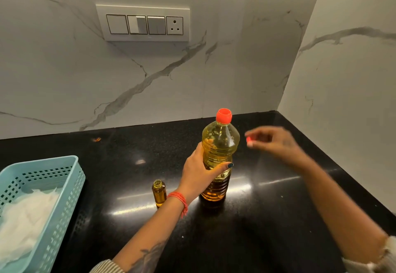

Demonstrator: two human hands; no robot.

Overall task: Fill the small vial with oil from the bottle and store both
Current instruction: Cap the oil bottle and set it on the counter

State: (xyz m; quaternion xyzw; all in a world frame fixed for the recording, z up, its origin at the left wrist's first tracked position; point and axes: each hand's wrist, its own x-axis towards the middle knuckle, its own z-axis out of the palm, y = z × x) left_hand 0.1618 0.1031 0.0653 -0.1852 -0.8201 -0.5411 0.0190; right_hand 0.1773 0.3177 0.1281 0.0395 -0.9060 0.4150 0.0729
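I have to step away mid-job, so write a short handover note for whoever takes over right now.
Left hand grips the oil bottle, upright on the black counter, red cap on.
Right hand is in the air right of the bottle, blurred; contents unclear.
Small vial stands uncapped left of the bottle and looks filled with oil.
Left: cap the vial, store both. A blue basket sits at far left.

left hand [200, 172]: grip wrapped round bottle [218, 157] | right hand [276, 142]: raised, fingers loosely curled (blurred)
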